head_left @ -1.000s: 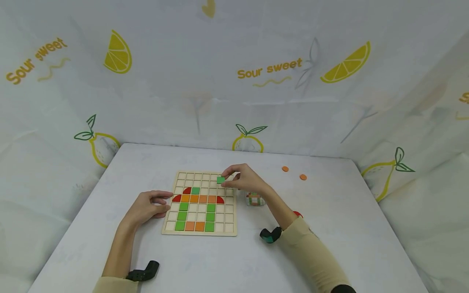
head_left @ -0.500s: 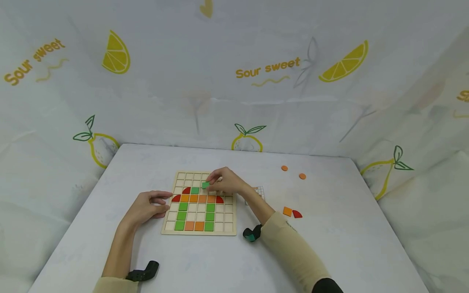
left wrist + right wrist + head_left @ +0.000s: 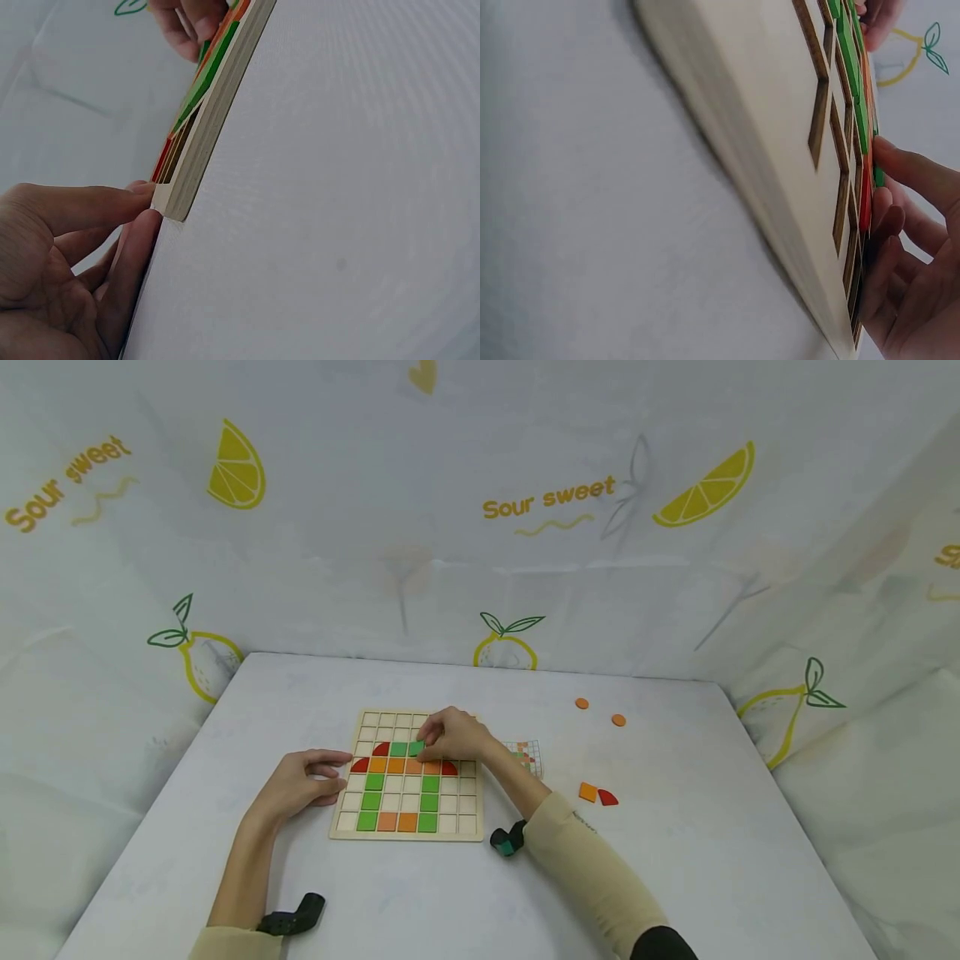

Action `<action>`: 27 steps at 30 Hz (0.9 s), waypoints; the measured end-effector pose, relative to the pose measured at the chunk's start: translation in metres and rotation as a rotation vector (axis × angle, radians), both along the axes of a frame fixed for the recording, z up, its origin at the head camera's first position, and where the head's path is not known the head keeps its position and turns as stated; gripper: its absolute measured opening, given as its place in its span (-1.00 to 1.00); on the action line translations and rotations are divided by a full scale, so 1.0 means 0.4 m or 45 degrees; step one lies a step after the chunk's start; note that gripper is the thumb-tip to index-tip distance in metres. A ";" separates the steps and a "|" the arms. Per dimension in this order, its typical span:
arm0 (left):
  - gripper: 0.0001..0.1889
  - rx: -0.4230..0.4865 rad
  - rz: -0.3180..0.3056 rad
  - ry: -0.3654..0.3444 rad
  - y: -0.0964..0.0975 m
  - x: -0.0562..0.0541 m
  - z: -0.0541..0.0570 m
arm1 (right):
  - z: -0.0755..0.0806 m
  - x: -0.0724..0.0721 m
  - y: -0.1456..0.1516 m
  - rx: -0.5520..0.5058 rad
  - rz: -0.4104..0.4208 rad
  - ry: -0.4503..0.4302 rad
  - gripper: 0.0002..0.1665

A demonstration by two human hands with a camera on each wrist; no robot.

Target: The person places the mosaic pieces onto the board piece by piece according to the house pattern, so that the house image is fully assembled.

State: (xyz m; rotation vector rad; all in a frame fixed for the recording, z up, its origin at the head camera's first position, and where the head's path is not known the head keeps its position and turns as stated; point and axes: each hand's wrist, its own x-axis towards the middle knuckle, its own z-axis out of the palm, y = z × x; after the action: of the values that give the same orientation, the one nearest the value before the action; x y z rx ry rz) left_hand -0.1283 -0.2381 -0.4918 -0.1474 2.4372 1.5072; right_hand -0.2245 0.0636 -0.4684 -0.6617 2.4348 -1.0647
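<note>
A wooden grid board lies on the table, with green, orange and red pieces set in its cells. My left hand rests at the board's left edge, fingertips and thumb touching the rim; in the left wrist view, those fingertips meet the board's corner. Over the upper part of the grid, my right hand pinches a green square tile, low in the cell right of another green square. In the right wrist view, the thumb is against the green tile.
A printed pattern card lies right of the board, partly covered by the right forearm. Farther right are an orange square, a red quarter-round piece and two orange discs. A lemon-print cloth hangs behind the table.
My right hand has moved left and down with the green tile, from the board's upper right to the cell beside the other green square. The left hand stays put.
</note>
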 end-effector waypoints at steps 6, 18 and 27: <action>-0.48 -0.004 -0.001 0.001 0.001 -0.001 0.001 | 0.005 0.004 0.000 0.028 0.003 0.018 -0.74; -0.49 0.000 0.003 -0.005 0.004 0.000 0.004 | 0.006 0.007 0.003 0.011 0.015 0.037 -0.84; -0.48 0.005 0.004 -0.001 0.000 0.000 -0.002 | 0.013 0.005 0.017 -0.102 0.053 -0.031 -0.81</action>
State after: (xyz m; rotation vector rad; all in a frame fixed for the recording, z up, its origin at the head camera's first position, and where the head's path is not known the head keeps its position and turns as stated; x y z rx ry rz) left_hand -0.1282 -0.2382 -0.4926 -0.1511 2.4343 1.5132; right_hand -0.2223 0.0703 -0.4630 -0.7175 2.3582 -1.1518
